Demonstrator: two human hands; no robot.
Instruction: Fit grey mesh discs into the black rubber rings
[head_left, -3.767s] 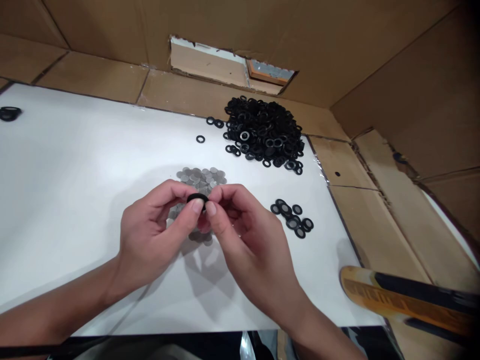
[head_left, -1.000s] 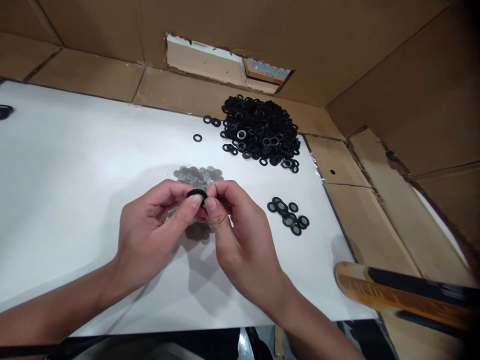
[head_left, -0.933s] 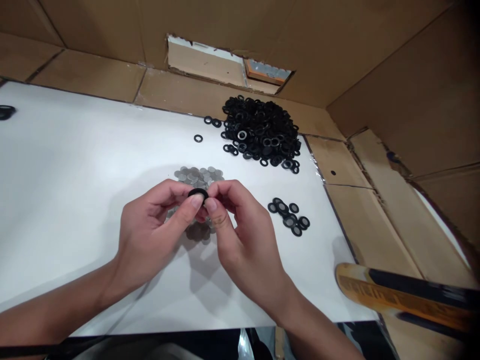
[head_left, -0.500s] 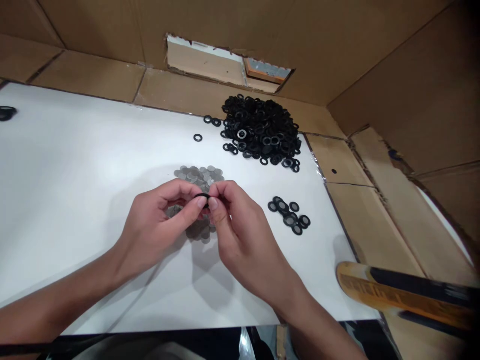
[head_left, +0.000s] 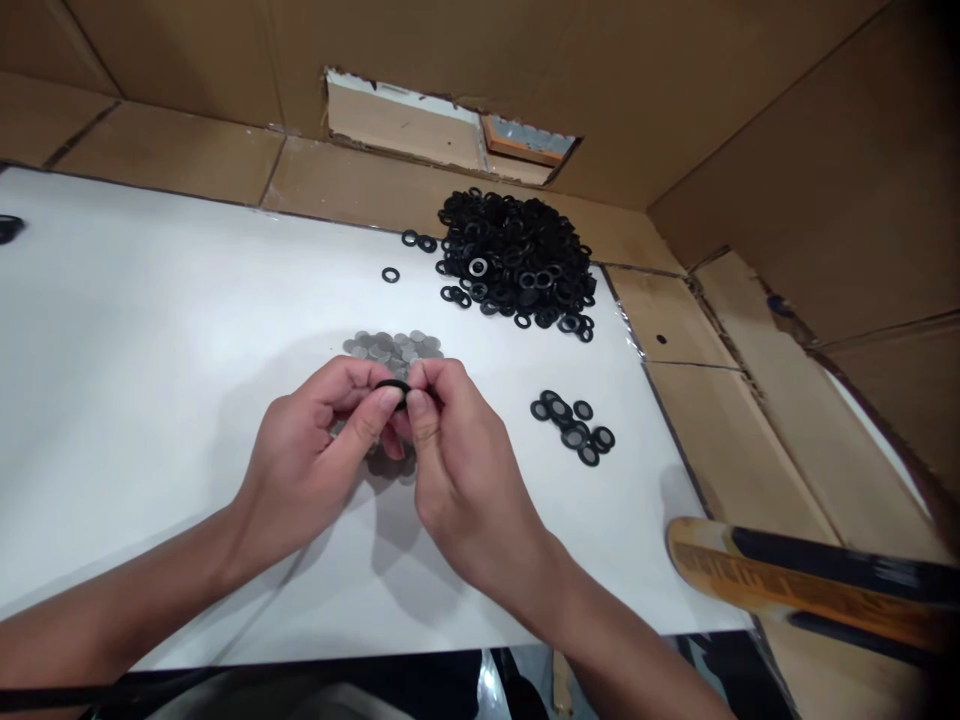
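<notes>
From where I stand, both hands meet low over the middle of the white table, thumbs nearly tip to tip; pinched between them is one black ring, tilted so that mostly its edge shows. The left hand has thumb and forefinger closed on the ring's left part, with the other fingers curled in below; the right hand has its thumb and forefinger drawn together at the ring's right end, the rest of its fingers folded mostly out of sight; whether anything sits inside the ring I cannot tell, for the thumbs cover it.

Behind and beneath the fingers lies a heap of grey discs, partly hidden by the hands; to the right, well apart from it, lies a small cluster of disc-filled rings, some overlapping, grey centres within black rims; farther back rises a big pile of black rings, with a lone ring lying to its left.

Cardboard walls stand around the far and right sides, the far one cut through by an opening; a yellow-and-black object juts in at the lower right, its tip over the table.
</notes>
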